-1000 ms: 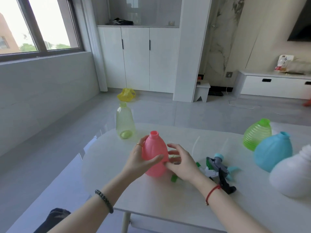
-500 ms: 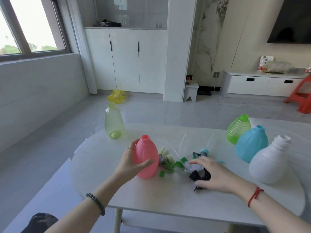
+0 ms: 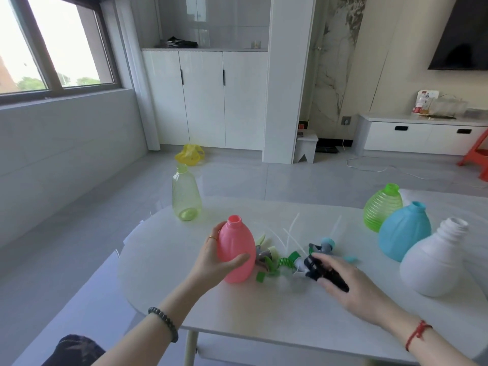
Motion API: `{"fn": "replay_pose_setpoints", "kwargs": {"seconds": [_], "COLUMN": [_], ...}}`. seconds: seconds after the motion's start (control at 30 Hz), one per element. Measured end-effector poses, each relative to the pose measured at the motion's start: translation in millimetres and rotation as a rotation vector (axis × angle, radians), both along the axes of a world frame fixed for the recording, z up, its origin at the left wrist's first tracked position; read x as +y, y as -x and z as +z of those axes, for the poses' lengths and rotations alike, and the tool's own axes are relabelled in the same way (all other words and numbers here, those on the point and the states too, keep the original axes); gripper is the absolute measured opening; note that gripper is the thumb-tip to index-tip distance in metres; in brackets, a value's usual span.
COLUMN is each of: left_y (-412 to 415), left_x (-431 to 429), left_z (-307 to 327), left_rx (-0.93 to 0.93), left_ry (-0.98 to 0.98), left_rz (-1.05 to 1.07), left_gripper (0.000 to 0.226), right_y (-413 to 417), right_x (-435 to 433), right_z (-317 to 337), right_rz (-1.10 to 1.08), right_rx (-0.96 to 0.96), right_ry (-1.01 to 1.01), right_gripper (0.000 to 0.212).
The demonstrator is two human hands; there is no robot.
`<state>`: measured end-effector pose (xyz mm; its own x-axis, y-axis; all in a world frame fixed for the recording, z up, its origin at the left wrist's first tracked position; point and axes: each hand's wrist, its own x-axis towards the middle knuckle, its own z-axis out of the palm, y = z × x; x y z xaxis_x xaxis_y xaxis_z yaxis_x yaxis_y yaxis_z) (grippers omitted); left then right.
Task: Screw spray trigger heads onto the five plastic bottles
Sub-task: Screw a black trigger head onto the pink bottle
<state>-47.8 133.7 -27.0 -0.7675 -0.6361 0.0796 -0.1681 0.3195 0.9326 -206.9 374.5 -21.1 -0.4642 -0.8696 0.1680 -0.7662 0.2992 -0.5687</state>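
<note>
My left hand [image 3: 217, 260] grips a pink bottle [image 3: 235, 250] that stands upright with an open neck on the white table [image 3: 163, 262]. My right hand [image 3: 346, 285] lies over a black spray trigger head [image 3: 315, 268], fingers curled on it. A pile of green and grey trigger heads [image 3: 277, 258] with thin white tubes lies between the two hands. A blue-capped trigger head [image 3: 325, 245] lies just behind. A pale green bottle [image 3: 185, 198] stands at the far left. A ribbed green bottle [image 3: 380, 207], a blue bottle [image 3: 402, 231] and a white bottle [image 3: 435, 261] stand at the right, all open-necked.
The table's near edge runs below my forearms, and its left end is rounded. On the floor beyond lie a yellow bag [image 3: 189, 154] and a white cable [image 3: 369, 169]. A small white stool [image 3: 305, 146] and an orange stool [image 3: 476, 154] stand further back.
My right hand left the pink bottle, moved right to the pile and settled on the black trigger head. The left hand kept its hold on the pink bottle.
</note>
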Motion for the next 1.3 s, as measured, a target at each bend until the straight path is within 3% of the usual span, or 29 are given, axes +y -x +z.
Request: {"fn": "replay_pose_setpoints", "kwargs": {"seconds": [0.17,0.23,0.4,0.67,0.87,0.97,1.1,1.3], "left_y": [1,1,-1,0,-1,-1,0,1], "left_x": [-1,-2,-2,-4,-4,-3,-3,-5], "left_z": [-1,-1,-2,-4,-5,-3,-5,-6], "left_rx": [0.000,0.003,-0.019,-0.013,-0.002,0.005,0.011,0.002], "left_ry": [0.002,0.008,0.010,-0.007,-0.002,0.002,0.011,0.030], "left_rz": [0.001,-0.005,-0.007,-0.016,-0.019,-0.015,-0.003,0.000], "left_gripper": [0.082,0.079,0.082,0.085,0.084,0.081,0.079,0.084], "right_y": [-12,-18,-31,-34,-36,-39,-41,-40], "right_x": [-30,-45,-81,-104,-131,-148,-169,-176], "right_z": [67,104,164,198,189,176,151,150], "right_rz": [-0.102,-0.060,0.061,0.042,0.060,0.109,0.166,0.227], "right_rx": [-0.336,-0.361,-0.250,-0.129,-0.008,0.038,0.294,0.274], "right_ry": [0.534,0.584,0.474,0.304,0.064,-0.089,-0.270,-0.308], "right_gripper": [0.010,0.025,0.050,0.045,0.018,0.022,0.027,0.023]}}
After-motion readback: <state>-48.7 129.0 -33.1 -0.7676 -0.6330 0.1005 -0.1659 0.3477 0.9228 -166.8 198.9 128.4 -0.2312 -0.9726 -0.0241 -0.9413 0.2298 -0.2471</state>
